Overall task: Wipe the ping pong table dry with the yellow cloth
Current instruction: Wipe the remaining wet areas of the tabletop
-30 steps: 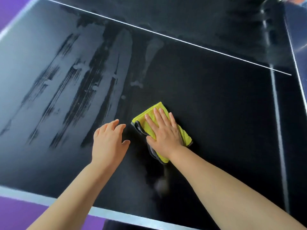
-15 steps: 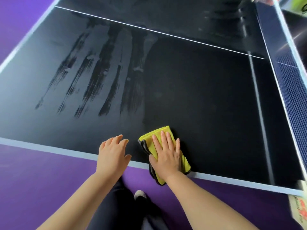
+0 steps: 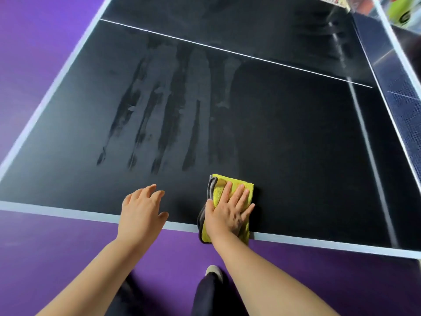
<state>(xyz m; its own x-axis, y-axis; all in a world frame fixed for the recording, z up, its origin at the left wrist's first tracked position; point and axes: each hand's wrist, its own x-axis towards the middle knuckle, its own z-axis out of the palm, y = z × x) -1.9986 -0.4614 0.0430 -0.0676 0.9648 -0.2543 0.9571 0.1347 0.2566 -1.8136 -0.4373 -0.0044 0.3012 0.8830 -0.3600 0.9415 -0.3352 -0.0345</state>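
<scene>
The black ping pong table [image 3: 296, 137] fills most of the view, with a white centre line and pale edge bands. Greyish wet streaks [image 3: 173, 110] run across its left-middle part. A folded yellow cloth [image 3: 237, 190] with a grey underside lies at the near edge, its lower end hanging just over the white band. My right hand [image 3: 227, 213] presses flat on the cloth with straight fingers. My left hand [image 3: 141, 213] hovers or rests with spread fingers at the near edge, left of the cloth, holding nothing.
The net [image 3: 405, 106] runs along the right side of the table. Purple floor [image 3: 57, 258] lies below the near edge and to the left. My dark trouser legs and a shoe [image 3: 213, 270] show under the edge. Colourful items [image 3: 401, 10] sit at the top right.
My right hand has drawn the cloth back toward me, from the table's middle to its near edge. My left hand came back with it. The cloth now overhangs the edge.
</scene>
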